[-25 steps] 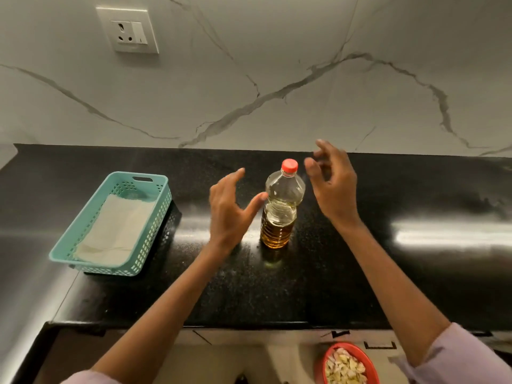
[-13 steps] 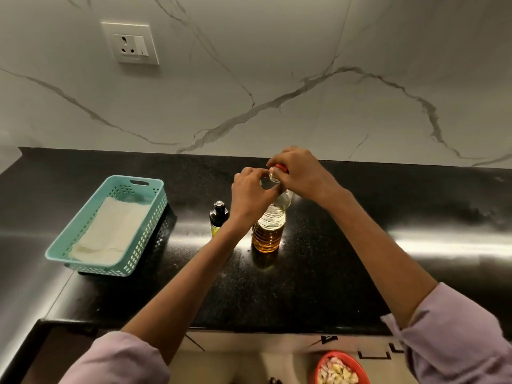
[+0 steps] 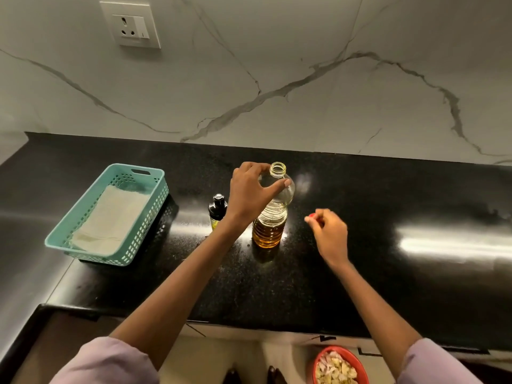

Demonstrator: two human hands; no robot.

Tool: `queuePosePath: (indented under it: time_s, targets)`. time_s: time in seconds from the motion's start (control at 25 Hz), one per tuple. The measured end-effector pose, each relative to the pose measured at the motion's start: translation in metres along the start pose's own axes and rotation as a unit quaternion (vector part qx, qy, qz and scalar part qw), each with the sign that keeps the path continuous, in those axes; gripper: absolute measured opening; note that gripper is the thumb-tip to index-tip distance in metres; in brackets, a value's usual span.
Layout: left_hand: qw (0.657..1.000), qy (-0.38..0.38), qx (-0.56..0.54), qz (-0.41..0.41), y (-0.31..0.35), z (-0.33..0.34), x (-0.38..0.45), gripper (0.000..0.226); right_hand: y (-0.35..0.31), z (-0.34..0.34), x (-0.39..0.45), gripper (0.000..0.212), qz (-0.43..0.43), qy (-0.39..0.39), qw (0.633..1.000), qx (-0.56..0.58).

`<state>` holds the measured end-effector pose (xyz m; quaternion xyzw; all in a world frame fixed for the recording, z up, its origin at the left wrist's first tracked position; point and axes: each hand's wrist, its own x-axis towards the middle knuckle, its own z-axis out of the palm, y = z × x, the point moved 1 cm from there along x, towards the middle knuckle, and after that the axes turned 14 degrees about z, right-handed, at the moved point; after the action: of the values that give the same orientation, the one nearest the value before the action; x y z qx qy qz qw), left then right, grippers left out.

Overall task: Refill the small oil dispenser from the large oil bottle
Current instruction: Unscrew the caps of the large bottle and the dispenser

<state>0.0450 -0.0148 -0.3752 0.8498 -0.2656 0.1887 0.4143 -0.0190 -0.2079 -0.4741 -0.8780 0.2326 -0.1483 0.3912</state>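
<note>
The large clear oil bottle (image 3: 273, 217) stands upright in the middle of the black counter (image 3: 388, 273), its mouth uncapped and amber oil filling its lower part. My left hand (image 3: 249, 189) grips the bottle's shoulder just under the neck. My right hand (image 3: 331, 234) hovers low over the counter to the right of the bottle and pinches the red cap (image 3: 312, 216) in its fingertips. The small oil dispenser (image 3: 218, 210), dark-topped with a yellowish base, stands just left of the bottle, partly behind my left wrist.
A teal plastic basket (image 3: 83, 234) with a folded white cloth sits at the counter's left. A red bowl (image 3: 357, 361) of pale pieces lies below the counter's front edge. A wall socket (image 3: 130, 24) is on the marble backsplash.
My right hand twisted the red cap off the bottle and carried it down to the right. My left hand stayed on the bottle's shoulder.
</note>
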Motion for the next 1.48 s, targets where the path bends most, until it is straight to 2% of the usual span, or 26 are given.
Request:
queuePosePath:
  time_s: [0.12, 0.24, 0.4, 0.48, 0.56, 0.64, 0.68, 0.76, 0.88, 1.0, 1.16, 1.24, 1.28, 1.32, 1.4, 1.44, 1.48]
  targets:
    - [1.000, 0.004, 0.005, 0.010, -0.001, -0.001, -0.002, 0.047, 0.035, 0.025, -0.016, 0.008, 0.041, -0.030, 0.997, -0.061]
    - [1.000, 0.008, 0.009, 0.019, -0.001, -0.001, -0.002, 0.045, 0.054, 0.037, -0.023, 0.008, 0.044, -0.058, 0.992, -0.099]
    - [0.999, -0.004, -0.017, 0.032, -0.002, -0.004, -0.003, 0.049, 0.059, 0.040, -0.025, 0.016, 0.028, -0.064, 0.993, -0.096]
    - [0.999, 0.014, -0.048, 0.013, -0.008, -0.011, -0.006, 0.054, 0.058, 0.035, -0.031, 0.022, 0.043, -0.047, 0.996, -0.060]
    - [0.997, 0.072, -0.038, -0.005, -0.023, -0.027, -0.013, 0.050, 0.055, 0.028, -0.045, 0.024, 0.011, -0.002, 0.999, -0.033]
    - [0.994, 0.103, 0.024, -0.021, -0.050, -0.046, -0.022, 0.044, 0.046, 0.023, -0.069, 0.026, -0.076, 0.033, 0.996, -0.012]
    - [0.994, 0.090, 0.054, -0.034, -0.066, -0.055, -0.028, 0.043, 0.037, 0.023, -0.082, 0.026, -0.120, 0.034, 0.992, -0.001]
    - [0.993, 0.018, 0.098, -0.059, -0.090, -0.062, -0.038, 0.048, 0.012, 0.029, -0.100, 0.026, -0.180, 0.006, 0.983, 0.025]
    - [0.989, -0.069, 0.115, -0.068, -0.107, -0.055, -0.049, 0.054, -0.032, 0.050, -0.106, 0.023, -0.219, -0.045, 0.973, 0.055]
    - [0.986, -0.096, 0.123, -0.057, -0.112, -0.047, -0.049, 0.044, -0.065, 0.071, -0.099, 0.023, -0.228, -0.072, 0.969, 0.067]
    - [0.987, -0.089, 0.128, -0.040, -0.111, -0.046, -0.045, 0.026, -0.085, 0.085, -0.087, 0.025, -0.231, -0.091, 0.966, 0.069]
    - [0.994, -0.040, 0.063, -0.080, -0.108, -0.057, -0.043, 0.024, -0.095, 0.085, -0.081, 0.028, -0.238, -0.084, 0.965, 0.070]
    - [0.991, -0.014, -0.018, -0.130, -0.109, -0.065, -0.043, 0.024, -0.102, 0.085, -0.077, 0.031, -0.242, -0.081, 0.964, 0.070]
    - [0.973, 0.005, -0.133, -0.189, -0.111, -0.073, -0.044, 0.024, -0.110, 0.084, -0.073, 0.035, -0.246, -0.085, 0.963, 0.070]
    - [0.893, 0.017, -0.336, -0.298, -0.118, -0.091, -0.051, 0.023, -0.127, 0.087, -0.065, 0.045, -0.240, -0.132, 0.960, 0.066]
    - [0.862, 0.002, -0.376, -0.340, -0.124, -0.097, -0.058, 0.021, -0.135, 0.091, -0.062, 0.048, -0.230, -0.177, 0.955, 0.064]
    - [0.848, -0.025, -0.380, -0.369, -0.130, -0.101, -0.066, 0.020, -0.142, 0.098, -0.061, 0.050, -0.220, -0.228, 0.947, 0.060]
